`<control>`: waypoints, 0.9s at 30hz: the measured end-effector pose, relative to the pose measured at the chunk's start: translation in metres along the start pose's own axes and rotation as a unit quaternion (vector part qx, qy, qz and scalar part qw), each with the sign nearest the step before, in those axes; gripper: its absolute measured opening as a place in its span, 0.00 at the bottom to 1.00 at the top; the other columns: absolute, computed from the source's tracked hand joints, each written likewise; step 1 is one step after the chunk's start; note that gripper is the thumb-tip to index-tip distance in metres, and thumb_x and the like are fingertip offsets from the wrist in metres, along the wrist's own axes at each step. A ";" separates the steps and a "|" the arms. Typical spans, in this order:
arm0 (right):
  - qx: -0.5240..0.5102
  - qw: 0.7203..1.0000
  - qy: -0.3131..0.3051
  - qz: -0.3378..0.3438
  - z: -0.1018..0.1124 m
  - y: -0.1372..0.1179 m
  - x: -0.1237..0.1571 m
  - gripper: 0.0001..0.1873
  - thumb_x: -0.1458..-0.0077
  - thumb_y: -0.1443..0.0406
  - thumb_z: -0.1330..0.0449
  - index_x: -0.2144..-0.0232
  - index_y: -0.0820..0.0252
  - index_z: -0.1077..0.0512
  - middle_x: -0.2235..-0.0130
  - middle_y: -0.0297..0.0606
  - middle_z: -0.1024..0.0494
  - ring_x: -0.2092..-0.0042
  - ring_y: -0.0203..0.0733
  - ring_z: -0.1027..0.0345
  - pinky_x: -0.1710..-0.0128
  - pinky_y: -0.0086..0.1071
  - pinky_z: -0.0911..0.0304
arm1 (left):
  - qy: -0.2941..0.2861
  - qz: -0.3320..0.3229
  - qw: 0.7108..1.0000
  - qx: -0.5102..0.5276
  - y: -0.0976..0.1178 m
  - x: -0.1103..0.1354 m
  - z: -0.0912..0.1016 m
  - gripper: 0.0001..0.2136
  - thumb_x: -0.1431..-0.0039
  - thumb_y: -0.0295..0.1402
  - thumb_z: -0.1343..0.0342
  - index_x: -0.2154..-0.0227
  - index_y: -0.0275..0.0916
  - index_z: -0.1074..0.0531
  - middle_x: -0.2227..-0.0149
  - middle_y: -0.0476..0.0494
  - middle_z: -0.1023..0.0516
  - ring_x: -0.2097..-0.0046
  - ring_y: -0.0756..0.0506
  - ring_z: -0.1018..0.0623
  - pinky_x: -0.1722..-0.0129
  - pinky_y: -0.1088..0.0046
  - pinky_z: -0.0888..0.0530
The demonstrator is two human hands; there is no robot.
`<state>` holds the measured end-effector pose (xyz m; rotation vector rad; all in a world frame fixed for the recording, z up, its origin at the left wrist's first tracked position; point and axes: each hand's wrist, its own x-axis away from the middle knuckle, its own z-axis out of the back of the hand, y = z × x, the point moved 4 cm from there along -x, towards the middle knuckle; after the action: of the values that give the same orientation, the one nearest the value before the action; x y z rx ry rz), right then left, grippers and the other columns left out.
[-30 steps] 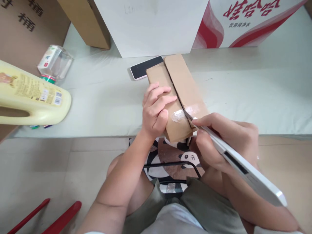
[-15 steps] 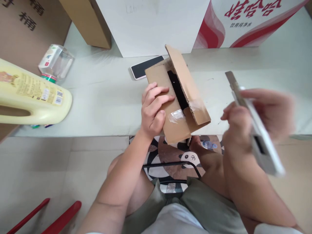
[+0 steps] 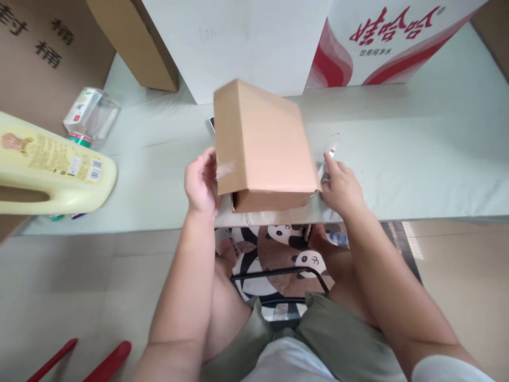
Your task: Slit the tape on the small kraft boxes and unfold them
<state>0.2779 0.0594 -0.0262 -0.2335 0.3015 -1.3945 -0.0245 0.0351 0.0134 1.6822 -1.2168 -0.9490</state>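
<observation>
A small brown cardboard box (image 3: 274,143) is tilted over the table between my hands, its lid flap (image 3: 229,143) jutting out on the left. A strip of clear tape shows on that flap. Curled at the flap's left edge is my left hand (image 3: 201,183), its fingertips partly hidden behind the cardboard. Close against the box's right side, my right hand (image 3: 342,185) is closed over a utility knife (image 3: 324,171), of which only pale parts and the tip show. The phone (image 3: 212,124) is mostly covered by the box.
A tall white carton (image 3: 238,48) and a red-and-white carton (image 3: 385,63) stand behind. To the left are a brown box (image 3: 139,48), a clear plastic bottle (image 3: 97,114) and a large yellow jug (image 3: 55,164). The table's front edge (image 3: 119,229) runs just above my knees.
The box has been turned, so its lid flap now points left and its dark inside is hidden. My right hand has brought the knife left, down beside the box. My left hand has shifted left.
</observation>
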 end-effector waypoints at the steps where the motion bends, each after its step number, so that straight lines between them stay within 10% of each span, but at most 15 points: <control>1: 0.004 1.000 -0.001 0.016 -0.002 0.000 0.000 0.41 0.49 0.71 0.46 0.31 0.67 0.39 0.44 0.60 0.24 0.44 0.65 0.30 0.46 0.58 0.33 | 0.004 0.043 0.999 0.011 -0.002 0.002 -0.001 0.23 0.43 0.57 0.46 0.64 0.40 0.24 0.57 0.35 0.19 0.40 0.32 0.24 0.42 0.51 0.25; 8: -0.172 0.981 0.062 0.060 0.009 -0.002 0.002 0.19 0.48 0.64 0.43 0.55 0.55 0.20 0.43 0.50 0.22 0.37 0.64 0.33 0.38 0.63 0.38 | 0.080 0.084 0.991 -0.059 -0.003 0.001 0.007 0.14 0.59 0.34 0.31 0.66 0.40 0.23 0.64 0.45 0.19 0.61 0.42 0.20 0.65 0.70 0.25; 15: -0.486 0.868 -0.037 0.093 0.004 -0.016 0.009 0.43 0.47 0.53 0.33 0.33 0.50 0.41 0.32 0.46 0.32 0.30 0.59 0.38 0.31 0.56 0.39 | 0.083 0.122 0.989 0.018 -0.002 0.000 0.006 0.12 0.56 0.35 0.34 0.66 0.42 0.26 0.65 0.47 0.22 0.66 0.45 0.21 0.74 0.75 0.31; 27: -0.551 0.826 0.110 -0.034 0.014 -0.018 0.012 0.25 0.52 0.47 0.28 0.56 0.50 0.26 0.57 0.38 0.19 0.53 0.48 0.24 0.51 0.43 0.27 | 0.105 -0.008 0.987 -0.118 -0.003 -0.001 0.007 0.13 0.45 0.44 0.35 0.62 0.40 0.20 0.61 0.44 0.18 0.58 0.44 0.18 0.64 0.74 0.26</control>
<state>0.2678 0.0445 -0.0083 -1.0434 1.3044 -1.1695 -0.0302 0.0355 0.0082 1.5609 -0.9146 -0.8640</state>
